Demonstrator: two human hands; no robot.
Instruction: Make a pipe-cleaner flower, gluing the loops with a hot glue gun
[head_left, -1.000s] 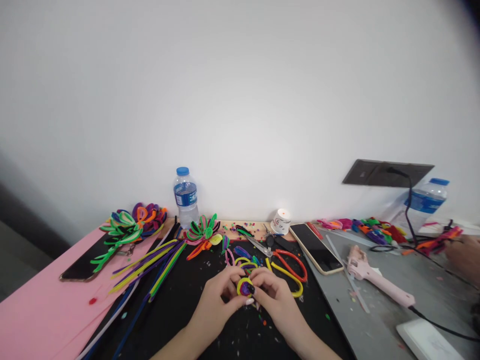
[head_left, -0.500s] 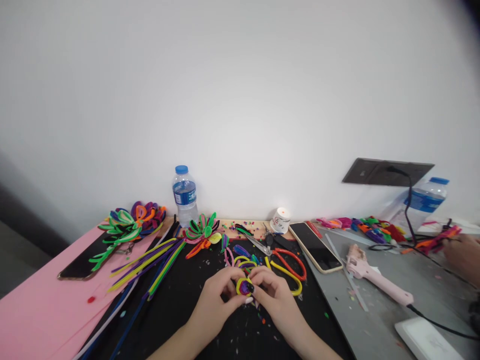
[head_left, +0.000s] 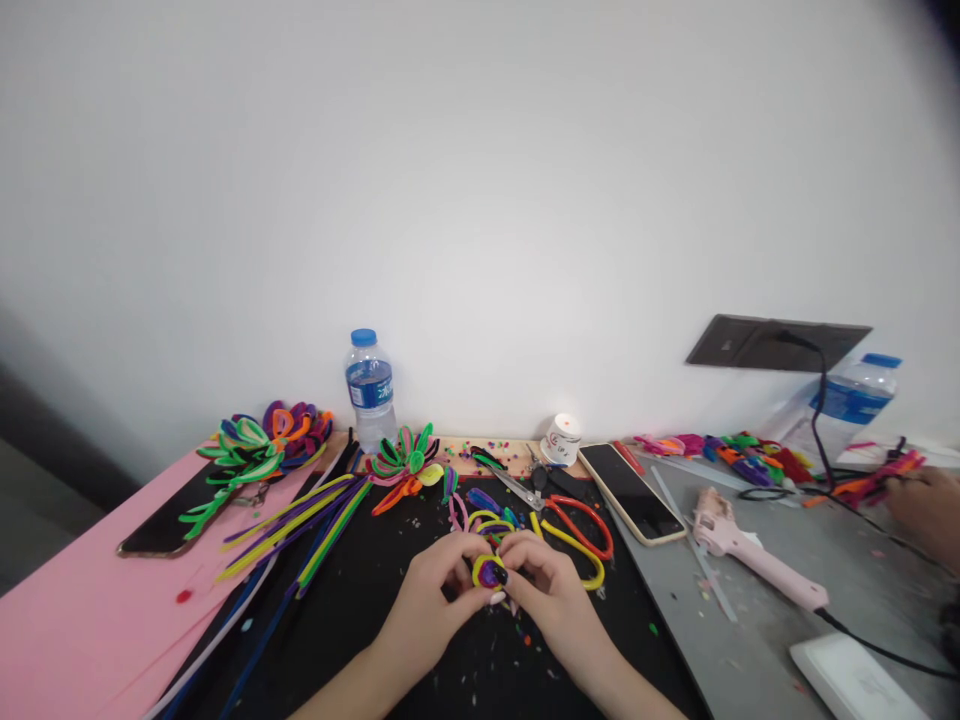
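Observation:
Between my two hands is a small coil of yellow and purple pipe cleaner [head_left: 487, 572], pinched at the front of the black mat [head_left: 360, 640]. My left hand [head_left: 439, 590] grips its left side with thumb and fingers. My right hand [head_left: 547, 585] presses on its right side with thumb and fingertips. Just beyond the hands lie looped pipe cleaners [head_left: 480, 515] in pink, purple and yellow. Red-handled scissors [head_left: 577, 525] rest to the right of them, with a bent yellow pipe cleaner [head_left: 596, 575] beside the handles.
Pipe-cleaner flowers [head_left: 409, 458] and a water bottle [head_left: 370, 390] stand at the back left, near long loose pipe cleaners [head_left: 300, 525]. A paper cup [head_left: 562, 440], a phone [head_left: 630, 493] and a pink glue gun [head_left: 757, 555] are rightward. Another person's hand [head_left: 926, 510] is at far right.
My hands and the coil stay almost in place. The other person's hand at the far right has shifted slightly.

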